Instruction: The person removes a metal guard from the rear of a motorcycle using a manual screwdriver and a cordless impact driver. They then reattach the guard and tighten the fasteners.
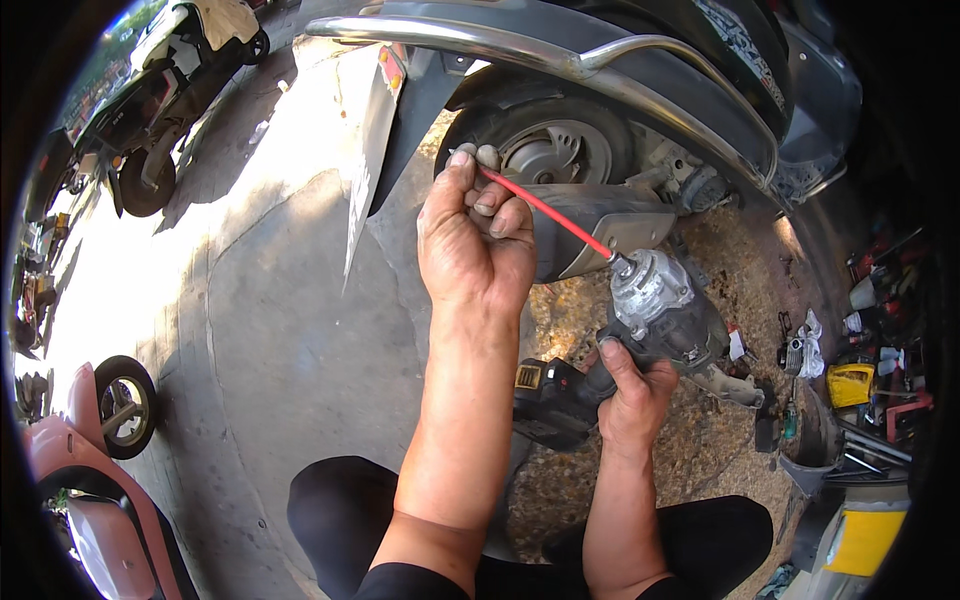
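My left hand (472, 240) is raised in the middle, its fingers closed around the far end of a long red rod-like bit (550, 210). A small pale point shows past the fingertips; whether it is the bit's tip or a separate piece I cannot tell. The bit's other end sits in the chuck of a cordless impact driver (655, 295) with a grey metal head. My right hand (637, 395) grips the driver's black handle, the battery end to its left. Just beyond them is a scooter's rear wheel (560, 150), with a grey cover (610, 225) beside it.
The scooter's chrome rail (450, 32) arches across the top. A pink scooter (110, 480) stands at lower left, another scooter (150, 110) at upper left. Tools and parts crowd the right, with a yellow piece (850, 385) and a dark bin (815, 440). My knees are below.
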{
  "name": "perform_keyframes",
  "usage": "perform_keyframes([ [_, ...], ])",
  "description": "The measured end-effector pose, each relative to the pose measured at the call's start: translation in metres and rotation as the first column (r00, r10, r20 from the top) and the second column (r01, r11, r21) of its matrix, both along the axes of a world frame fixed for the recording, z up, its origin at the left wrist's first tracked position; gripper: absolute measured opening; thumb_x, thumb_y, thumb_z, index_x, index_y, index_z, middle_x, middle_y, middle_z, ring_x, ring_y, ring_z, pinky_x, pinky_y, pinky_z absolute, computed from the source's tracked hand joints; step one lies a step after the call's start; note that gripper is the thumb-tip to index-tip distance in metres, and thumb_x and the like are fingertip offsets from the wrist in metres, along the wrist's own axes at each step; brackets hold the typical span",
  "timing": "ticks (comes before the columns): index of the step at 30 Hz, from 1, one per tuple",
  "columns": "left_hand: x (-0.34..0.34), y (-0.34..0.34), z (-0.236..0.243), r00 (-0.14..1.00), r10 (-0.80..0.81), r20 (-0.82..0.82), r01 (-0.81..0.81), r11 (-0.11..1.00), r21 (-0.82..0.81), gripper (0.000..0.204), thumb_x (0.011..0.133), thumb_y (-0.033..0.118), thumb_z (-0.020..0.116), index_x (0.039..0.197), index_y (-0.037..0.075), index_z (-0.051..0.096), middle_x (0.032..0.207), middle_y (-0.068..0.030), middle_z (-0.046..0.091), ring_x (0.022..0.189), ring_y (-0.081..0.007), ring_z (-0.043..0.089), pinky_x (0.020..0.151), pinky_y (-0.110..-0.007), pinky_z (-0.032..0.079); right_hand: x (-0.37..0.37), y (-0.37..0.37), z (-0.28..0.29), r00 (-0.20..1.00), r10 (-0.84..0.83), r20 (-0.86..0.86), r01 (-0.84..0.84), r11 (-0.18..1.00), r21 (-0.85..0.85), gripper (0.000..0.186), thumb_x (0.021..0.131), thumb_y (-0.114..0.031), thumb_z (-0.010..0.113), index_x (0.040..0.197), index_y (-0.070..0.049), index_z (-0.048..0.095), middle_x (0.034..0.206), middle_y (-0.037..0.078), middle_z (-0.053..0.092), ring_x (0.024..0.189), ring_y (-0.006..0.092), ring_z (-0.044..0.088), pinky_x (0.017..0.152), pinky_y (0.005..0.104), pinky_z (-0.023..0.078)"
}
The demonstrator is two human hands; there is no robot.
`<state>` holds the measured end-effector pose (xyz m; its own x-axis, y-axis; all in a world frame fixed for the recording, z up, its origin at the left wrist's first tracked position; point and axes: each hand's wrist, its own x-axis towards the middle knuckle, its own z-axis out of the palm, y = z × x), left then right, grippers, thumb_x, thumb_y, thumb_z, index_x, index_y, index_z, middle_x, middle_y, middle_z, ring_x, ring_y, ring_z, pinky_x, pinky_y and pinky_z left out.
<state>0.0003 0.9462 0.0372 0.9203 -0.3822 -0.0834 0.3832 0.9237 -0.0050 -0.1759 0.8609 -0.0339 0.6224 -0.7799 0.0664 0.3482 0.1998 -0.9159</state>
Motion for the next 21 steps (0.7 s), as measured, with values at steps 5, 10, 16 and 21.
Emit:
perform_keyframes([
  [5, 0.032, -0.003, 0.018, 0.998, -0.017, -0.062, 0.021, 0.997, 0.077, 0.006, 0.090, 0.006, 0.049, 0.088, 0.002, 0.053, 0.078, -0.0066, 0.060, 0.049, -0.0048, 0.035, 0.036, -0.018, 0.021, 0.007, 0.014, 0.019, 0.987, -0.054, -0.152, -0.006, 0.929, -0.370, 0.036, 0.076, 0.003, 0.075, 0.110, 0.001, 0.062, 0.103, 0.009, 0.066, 0.093, 0.0211, 0.062, 0.087, 0.0323, 0.048],
  [10, 0.067, -0.018, 0.030, 0.989, -0.141, -0.032, 0.142, 0.989, 0.040, 0.010, 0.092, 0.006, 0.048, 0.085, 0.000, 0.053, 0.074, -0.0069, 0.058, 0.049, -0.0044, 0.036, 0.037, -0.017, 0.025, 0.015, 0.027, 0.064, 0.868, -0.028, -0.496, -0.295, 0.775, -0.560, 0.027, 0.082, -0.007, 0.074, 0.107, 0.000, 0.064, 0.099, 0.008, 0.067, 0.088, 0.0209, 0.062, 0.083, 0.0336, 0.049],
  [16, 0.097, -0.025, 0.035, 0.978, -0.206, -0.026, 0.206, 0.979, -0.009, 0.011, 0.092, 0.003, 0.047, 0.086, -0.004, 0.054, 0.073, -0.0082, 0.057, 0.050, -0.0049, 0.038, 0.040, -0.017, 0.030, 0.052, 0.052, 0.102, 0.867, -0.245, -0.435, -0.342, 0.342, -0.875, 0.018, 0.083, -0.007, 0.073, 0.099, 0.001, 0.068, 0.092, 0.009, 0.069, 0.084, 0.0221, 0.064, 0.077, 0.0349, 0.051],
  [21, 0.107, -0.027, 0.031, 0.970, -0.239, -0.047, 0.238, 0.971, -0.028, 0.009, 0.088, -0.002, 0.047, 0.083, -0.004, 0.054, 0.070, -0.0066, 0.052, 0.050, -0.0063, 0.038, 0.040, -0.018, 0.031, 0.063, 0.066, 0.117, 0.829, -0.339, -0.445, -0.436, 0.109, -0.893, 0.020, 0.085, -0.007, 0.072, 0.102, 0.001, 0.069, 0.095, 0.010, 0.070, 0.084, 0.0230, 0.065, 0.076, 0.0353, 0.051],
])
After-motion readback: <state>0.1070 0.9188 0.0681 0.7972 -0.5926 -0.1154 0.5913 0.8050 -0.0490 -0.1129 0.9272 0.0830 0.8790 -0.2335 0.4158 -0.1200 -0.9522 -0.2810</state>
